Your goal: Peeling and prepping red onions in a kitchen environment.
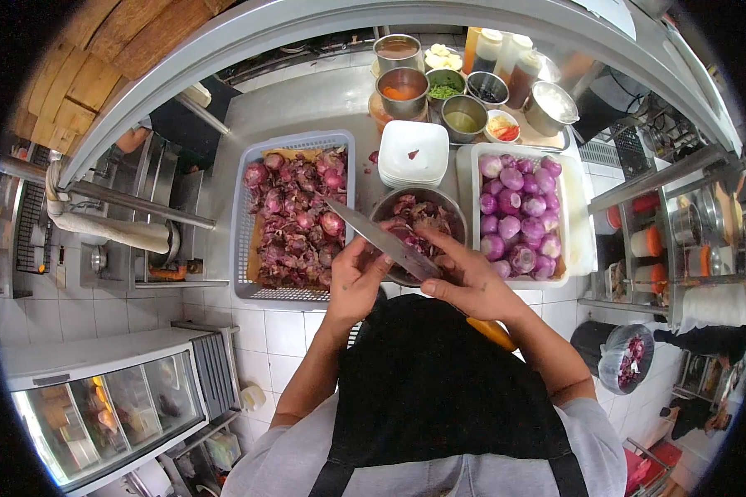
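Observation:
A large kitchen knife [382, 239] lies slanted over a round metal bowl [461, 217] of red onion skins, its tip towards the upper left. My right hand [469, 276] grips it near the blade's heel; the yellow handle [492, 333] shows below the wrist. My left hand [359, 273] is beside the blade under the bowl's left edge; whether it holds an onion behind the blade, I cannot tell. On the left, a grey plastic basket [241, 248] holds unpeeled red onions [298, 217]. Peeled purple onions [522, 217] fill a white basket [566, 217] on the right.
Stacked white square bowls [413, 155] stand behind the metal bowl, a scrap of skin in the top one. Metal containers [403, 93] of sauces and garnishes and squeeze bottles [524, 77] stand at the back. A white board [581, 217] lies under the white basket. A steel rail crosses the left.

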The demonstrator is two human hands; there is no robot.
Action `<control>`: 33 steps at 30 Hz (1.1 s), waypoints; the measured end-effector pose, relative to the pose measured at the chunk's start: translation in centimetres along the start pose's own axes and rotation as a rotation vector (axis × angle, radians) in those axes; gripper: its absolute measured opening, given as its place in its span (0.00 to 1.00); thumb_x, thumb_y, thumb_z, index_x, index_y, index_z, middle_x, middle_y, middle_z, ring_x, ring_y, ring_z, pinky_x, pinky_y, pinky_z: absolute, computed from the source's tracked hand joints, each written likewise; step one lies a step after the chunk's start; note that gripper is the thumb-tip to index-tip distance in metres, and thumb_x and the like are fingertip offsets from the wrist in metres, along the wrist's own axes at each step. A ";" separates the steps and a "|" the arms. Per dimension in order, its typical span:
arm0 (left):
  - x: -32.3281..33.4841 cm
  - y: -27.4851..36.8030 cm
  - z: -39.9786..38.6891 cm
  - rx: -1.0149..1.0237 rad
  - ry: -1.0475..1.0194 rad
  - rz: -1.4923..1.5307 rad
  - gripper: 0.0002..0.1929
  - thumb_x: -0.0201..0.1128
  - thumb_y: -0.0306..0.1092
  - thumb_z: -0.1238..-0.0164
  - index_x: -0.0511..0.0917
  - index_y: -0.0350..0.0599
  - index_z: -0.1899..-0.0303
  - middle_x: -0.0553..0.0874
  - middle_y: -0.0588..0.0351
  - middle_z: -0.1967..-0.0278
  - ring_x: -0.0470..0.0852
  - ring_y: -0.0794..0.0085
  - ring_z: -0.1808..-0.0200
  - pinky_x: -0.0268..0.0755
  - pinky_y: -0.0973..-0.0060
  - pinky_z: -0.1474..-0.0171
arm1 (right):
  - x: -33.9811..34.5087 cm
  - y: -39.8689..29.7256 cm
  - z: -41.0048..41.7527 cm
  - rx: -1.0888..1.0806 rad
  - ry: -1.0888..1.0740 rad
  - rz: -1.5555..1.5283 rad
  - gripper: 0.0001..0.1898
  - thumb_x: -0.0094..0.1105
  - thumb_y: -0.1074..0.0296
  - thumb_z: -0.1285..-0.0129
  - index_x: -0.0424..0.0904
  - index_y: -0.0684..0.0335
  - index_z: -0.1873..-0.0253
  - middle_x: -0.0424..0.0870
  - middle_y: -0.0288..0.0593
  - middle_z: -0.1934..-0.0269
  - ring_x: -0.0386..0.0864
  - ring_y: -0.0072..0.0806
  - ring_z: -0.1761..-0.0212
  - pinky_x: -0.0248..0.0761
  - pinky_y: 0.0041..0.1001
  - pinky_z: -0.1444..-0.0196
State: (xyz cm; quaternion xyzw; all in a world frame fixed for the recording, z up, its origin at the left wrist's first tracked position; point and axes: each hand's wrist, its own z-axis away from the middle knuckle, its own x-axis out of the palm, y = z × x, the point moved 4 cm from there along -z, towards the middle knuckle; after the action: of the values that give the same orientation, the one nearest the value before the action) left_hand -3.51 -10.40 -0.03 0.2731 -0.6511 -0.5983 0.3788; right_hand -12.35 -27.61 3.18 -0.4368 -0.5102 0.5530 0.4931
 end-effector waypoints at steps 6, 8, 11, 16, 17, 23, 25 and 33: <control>0.0 0.4 -0.1 -0.028 -0.053 -0.041 0.20 0.59 0.20 0.26 0.72 0.33 0.35 0.81 0.49 0.41 0.79 0.70 0.40 0.72 0.72 0.37 | -0.4 0.7 -0.1 -0.077 0.021 0.049 0.36 0.66 0.61 0.31 0.60 0.61 0.23 0.72 0.51 0.29 0.77 0.30 0.38 0.68 0.32 0.35; -0.2 0.1 -0.1 -0.023 -0.036 -0.004 0.20 0.60 0.23 0.27 0.73 0.34 0.36 0.83 0.50 0.44 0.80 0.70 0.42 0.73 0.72 0.38 | -0.2 -0.3 -0.1 0.013 0.002 0.010 0.34 0.65 0.61 0.31 0.63 0.61 0.24 0.79 0.49 0.36 0.77 0.25 0.43 0.70 0.29 0.39; -1.0 -0.9 0.0 -0.033 -0.025 -0.003 0.20 0.61 0.23 0.27 0.73 0.34 0.36 0.82 0.50 0.43 0.80 0.70 0.41 0.72 0.71 0.37 | -0.5 1.2 -0.3 0.131 -0.024 0.023 0.32 0.64 0.61 0.30 0.65 0.62 0.25 0.82 0.44 0.44 0.76 0.20 0.48 0.71 0.25 0.42; -0.4 -0.5 -0.3 0.056 -0.108 0.065 0.21 0.60 0.20 0.29 0.72 0.34 0.36 0.80 0.47 0.39 0.77 0.67 0.36 0.68 0.69 0.32 | -1.6 3.9 -0.9 0.095 0.104 -0.213 0.30 0.61 0.59 0.27 0.66 0.64 0.26 0.83 0.36 0.53 0.75 0.18 0.52 0.70 0.21 0.46; -0.3 -0.9 -0.4 0.070 -0.113 0.151 0.21 0.60 0.19 0.30 0.72 0.34 0.36 0.78 0.47 0.38 0.76 0.66 0.36 0.66 0.69 0.31 | -1.9 4.6 -1.0 0.157 0.093 -0.279 0.30 0.61 0.59 0.27 0.65 0.65 0.25 0.82 0.35 0.53 0.75 0.18 0.53 0.70 0.21 0.47; -0.6 -2.6 -0.6 -0.019 -0.058 0.548 0.22 0.59 0.17 0.32 0.68 0.36 0.37 0.75 0.48 0.36 0.74 0.65 0.34 0.66 0.68 0.31 | -1.9 3.9 -0.3 0.151 0.131 -0.117 0.33 0.61 0.59 0.27 0.60 0.64 0.23 0.79 0.41 0.43 0.75 0.20 0.53 0.70 0.23 0.47; -0.7 -3.2 -0.4 -0.036 -0.030 0.544 0.23 0.59 0.16 0.33 0.68 0.37 0.38 0.75 0.48 0.36 0.74 0.66 0.34 0.67 0.68 0.32 | -1.4 3.4 -0.2 0.101 0.122 -0.102 0.34 0.62 0.59 0.28 0.59 0.63 0.23 0.77 0.43 0.40 0.75 0.22 0.49 0.70 0.25 0.44; 0.0 -2.1 -1.2 0.034 0.036 0.379 0.33 0.63 0.11 0.44 0.65 0.38 0.35 0.77 0.44 0.38 0.76 0.63 0.35 0.71 0.66 0.34 | -0.1 1.4 0.5 -0.057 0.039 -0.073 0.36 0.65 0.62 0.30 0.59 0.63 0.23 0.68 0.51 0.27 0.66 0.35 0.27 0.60 0.35 0.27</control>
State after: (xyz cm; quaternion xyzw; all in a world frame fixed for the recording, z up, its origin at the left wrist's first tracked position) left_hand -2.75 -11.35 -2.06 0.1627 -0.6939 -0.5003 0.4917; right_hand -12.95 -27.73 1.88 -0.4426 -0.5316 0.5111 0.5102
